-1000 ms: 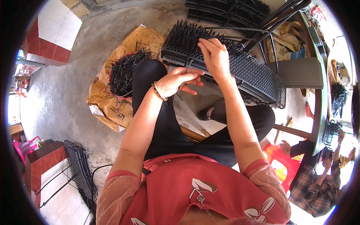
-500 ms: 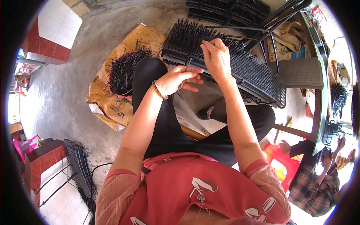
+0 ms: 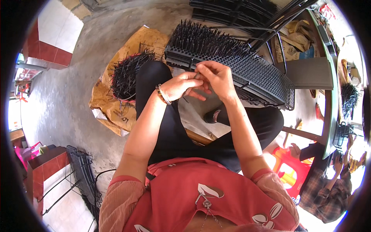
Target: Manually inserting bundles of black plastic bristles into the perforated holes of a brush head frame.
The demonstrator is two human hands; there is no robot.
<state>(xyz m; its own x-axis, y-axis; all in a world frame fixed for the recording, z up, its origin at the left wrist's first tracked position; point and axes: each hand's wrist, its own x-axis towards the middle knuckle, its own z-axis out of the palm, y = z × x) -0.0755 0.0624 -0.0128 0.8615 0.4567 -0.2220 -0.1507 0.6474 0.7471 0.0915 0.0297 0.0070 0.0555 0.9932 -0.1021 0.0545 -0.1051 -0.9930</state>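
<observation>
In front of my knees lies a long black perforated metal rack [image 3: 266, 73], tilted. Thin black sticks [image 3: 205, 38] stand upright in its holes, packed along the far left part. My left hand [image 3: 179, 86] is half curled, thumb against forefinger; the end of a thin dark stick [image 3: 186, 100] pokes out below it. My right hand [image 3: 218, 79] meets its fingertips just off the rack's near edge, thumb and forefinger pinched. Whatever lies between those fingertips is too small and hidden to name. Left of my knee, a red-rimmed basin [image 3: 113, 83] holds a heap of loose black sticks [image 3: 133, 73].
The basin rests on a brown paper sack [image 3: 116, 116] on the concrete floor. More black racks [image 3: 235, 11] stand behind, and others [image 3: 83, 174] lean at the left. A green-edged table [image 3: 328, 116], a red stool [image 3: 288, 170] and a seated person [image 3: 328, 189] are at right.
My right hand has come down and left from among the upright sticks to my left fingertips. The left hand has stayed nearly in place.
</observation>
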